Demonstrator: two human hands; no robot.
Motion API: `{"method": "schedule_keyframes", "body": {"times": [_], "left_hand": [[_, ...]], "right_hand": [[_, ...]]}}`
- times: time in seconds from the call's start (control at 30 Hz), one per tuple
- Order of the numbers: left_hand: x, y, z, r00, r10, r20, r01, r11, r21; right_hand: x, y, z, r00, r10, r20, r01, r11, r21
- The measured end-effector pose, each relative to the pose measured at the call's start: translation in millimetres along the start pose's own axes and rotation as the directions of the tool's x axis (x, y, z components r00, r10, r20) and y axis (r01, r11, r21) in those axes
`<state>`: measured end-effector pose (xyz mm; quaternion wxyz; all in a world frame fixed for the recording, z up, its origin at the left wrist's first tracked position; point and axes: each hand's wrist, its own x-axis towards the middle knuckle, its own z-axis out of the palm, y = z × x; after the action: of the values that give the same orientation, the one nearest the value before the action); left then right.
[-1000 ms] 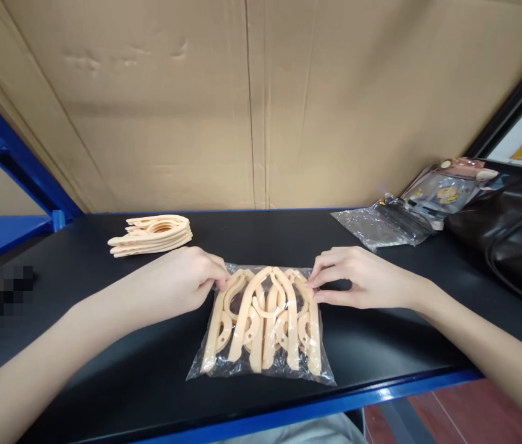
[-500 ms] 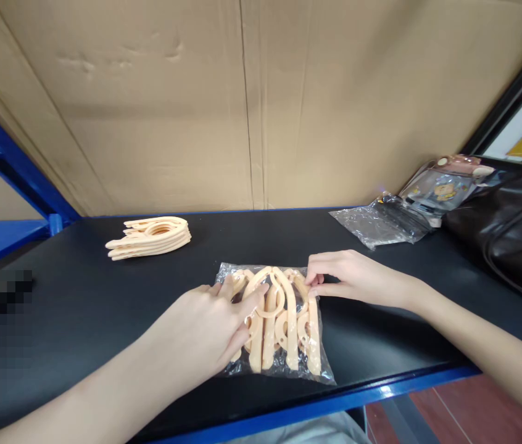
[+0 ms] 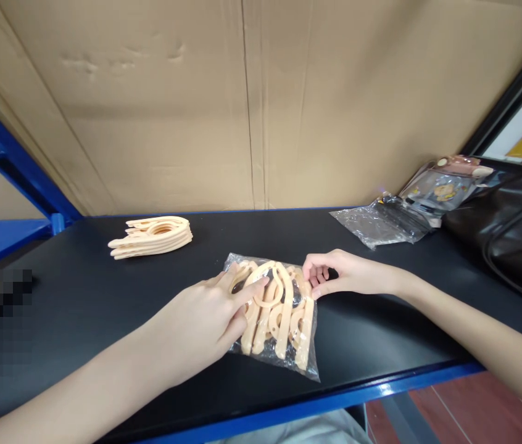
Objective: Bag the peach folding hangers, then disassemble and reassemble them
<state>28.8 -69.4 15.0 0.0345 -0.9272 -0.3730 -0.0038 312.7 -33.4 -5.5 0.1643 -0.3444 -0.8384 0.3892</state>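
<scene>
A clear plastic bag [image 3: 307, 364] lies slightly turned on the black table, with several cream-coloured folding hangers [image 3: 284, 327] inside. My left hand [image 3: 210, 314] rests over the bag's left side, fingers spread and the index finger stretched across the hangers. At the upper right edge of the bag, my right hand [image 3: 330, 274] has its fingers curled and its thumb against the plastic, pinching that edge. Further back on the left sits a stack of the same cream hangers [image 3: 159, 236], unbagged.
Black tabletop [image 3: 80, 296] with a blue front edge [image 3: 261, 425]. Cardboard [image 3: 163, 123] stands along the back. To the right are a crumpled clear bag [image 3: 376, 222], a printed clear package [image 3: 446, 185] and a dark brown leather-like bag [image 3: 511, 222]. A blue frame [image 3: 6, 142] stands left.
The bag of hangers has turned a little, its lower end swinging left and its top edge shifting away from me. Both hands stay at it.
</scene>
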Motion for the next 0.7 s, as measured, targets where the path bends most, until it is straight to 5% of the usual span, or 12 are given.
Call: {"method": "schedule_keyframes", "body": {"times": [0.4,0.57,0.7], "left_hand": [[24.1,-42.8,24.3,0.999,0.022,0.036,-0.006,0.921,-0.391],[29.8,-49.4,29.1,0.992,-0.118,0.047,0.127,0.912,-0.39],[30.1,-51.4,28.5,0.992,-0.12,0.047,0.129,0.912,-0.391]], "right_hand": [[-2.0,-10.7,3.5,0.999,0.034,-0.002,-0.034,0.991,-0.132],[-3.6,-9.7,4.1,0.999,0.053,0.009,-0.051,0.988,-0.149],[-4.8,-12.1,4.2,0.998,0.051,0.02,-0.048,0.986,-0.159]]}}
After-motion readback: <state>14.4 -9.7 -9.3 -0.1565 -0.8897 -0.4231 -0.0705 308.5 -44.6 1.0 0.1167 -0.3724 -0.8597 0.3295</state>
